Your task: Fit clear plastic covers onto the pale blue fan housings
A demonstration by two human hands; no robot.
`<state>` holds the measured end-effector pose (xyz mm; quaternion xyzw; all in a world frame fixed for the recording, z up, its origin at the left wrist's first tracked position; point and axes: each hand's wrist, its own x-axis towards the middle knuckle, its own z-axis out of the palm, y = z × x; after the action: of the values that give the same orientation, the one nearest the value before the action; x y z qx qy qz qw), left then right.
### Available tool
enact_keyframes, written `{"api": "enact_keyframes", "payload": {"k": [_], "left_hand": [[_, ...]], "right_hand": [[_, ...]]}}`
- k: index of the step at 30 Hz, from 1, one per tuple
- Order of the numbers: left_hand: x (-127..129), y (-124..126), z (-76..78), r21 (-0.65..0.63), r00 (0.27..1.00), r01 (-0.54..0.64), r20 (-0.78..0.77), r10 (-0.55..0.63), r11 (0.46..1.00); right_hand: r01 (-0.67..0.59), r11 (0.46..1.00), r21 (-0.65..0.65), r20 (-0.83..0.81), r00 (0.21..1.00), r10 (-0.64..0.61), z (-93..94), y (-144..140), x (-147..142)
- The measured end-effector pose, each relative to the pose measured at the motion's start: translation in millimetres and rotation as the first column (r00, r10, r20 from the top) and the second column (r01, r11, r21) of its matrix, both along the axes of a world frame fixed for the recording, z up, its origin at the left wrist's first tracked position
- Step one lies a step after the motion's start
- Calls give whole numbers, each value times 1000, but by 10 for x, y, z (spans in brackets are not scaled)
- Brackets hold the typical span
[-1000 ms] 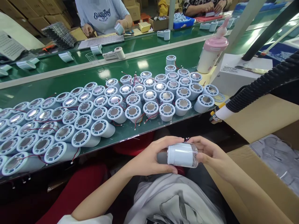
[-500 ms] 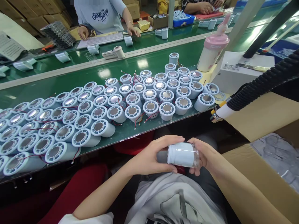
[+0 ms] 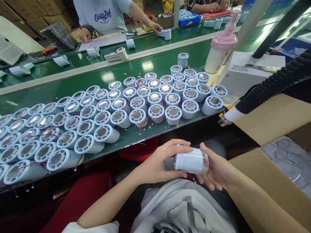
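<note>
My left hand (image 3: 162, 161) is closed around a light-blue cylindrical housing (image 3: 189, 160), held sideways above my lap. A dark grey part (image 3: 169, 163) shows at its left end, inside my grip. A clear plastic sleeve (image 3: 206, 160) covers the housing's right end and sticks out past the blue. Against that clear end is my right hand (image 3: 215, 170), thumb by the upper rim and fingers stretched out below; its palm is partly hidden. Red wires show beneath the housing. Ahead, several rows of similar blue housings (image 3: 173, 111) stand on the green bench with round metal discs facing up.
A black ribbed hose (image 3: 272, 84) with a metal nozzle reaches in from the right, above an open cardboard box (image 3: 262, 181) of clear plastic pieces. A pink-lidded cup (image 3: 218, 51) stands by a white metal stand (image 3: 250, 69). Across the bench, a co-worker's hand (image 3: 155, 27) touches a blue device.
My right-hand fingers have loosened and stretched out from the clear end. My left hand keeps its hold. Across the bench, the co-worker's arm has reached toward a blue device.
</note>
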<state>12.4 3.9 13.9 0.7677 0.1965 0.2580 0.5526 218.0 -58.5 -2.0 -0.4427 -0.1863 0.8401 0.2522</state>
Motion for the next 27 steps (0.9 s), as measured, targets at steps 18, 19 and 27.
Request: {"api": "enact_keyframes", "payload": {"k": [18,19,27], "left_hand": [[-44,-9,119,-520,998,16,-45,-46,854],[-42,-9,107,-558,998,14,-46,-48,830],[28,18,-50,-767,999,24,-3,-42,641]], "right_hand": [[120,727,676,71,971,-227,-103,-213,146],[132,735,665,73,968,-239,-99,-215,147],[-9,776,631,292,929,-226,-30,-166,65]]}}
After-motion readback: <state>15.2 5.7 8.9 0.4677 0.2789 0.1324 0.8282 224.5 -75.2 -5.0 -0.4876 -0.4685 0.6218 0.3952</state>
